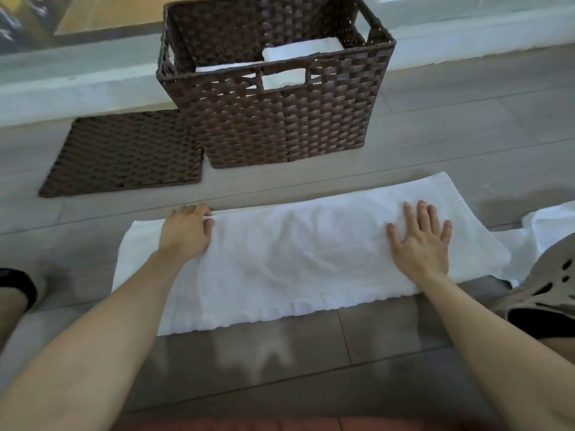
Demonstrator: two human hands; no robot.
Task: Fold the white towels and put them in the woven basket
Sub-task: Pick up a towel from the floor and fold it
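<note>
A white towel (295, 253) lies on the tiled floor as a long strip folded lengthwise. My left hand (186, 231) rests on its left part, fingers curled over the far edge. Flat on the right part lies my right hand (420, 241), fingers spread, pressing down. Behind the towel stands the dark brown woven basket (280, 126), with folded white towels (298, 49) visible inside and through its handle slot.
The basket's flat woven lid (124, 154) lies on the floor to the left of the basket. More white cloth (547, 225) sits at the right edge by a beige perforated shoe (541, 290). A pale ledge (77, 79) runs behind the basket.
</note>
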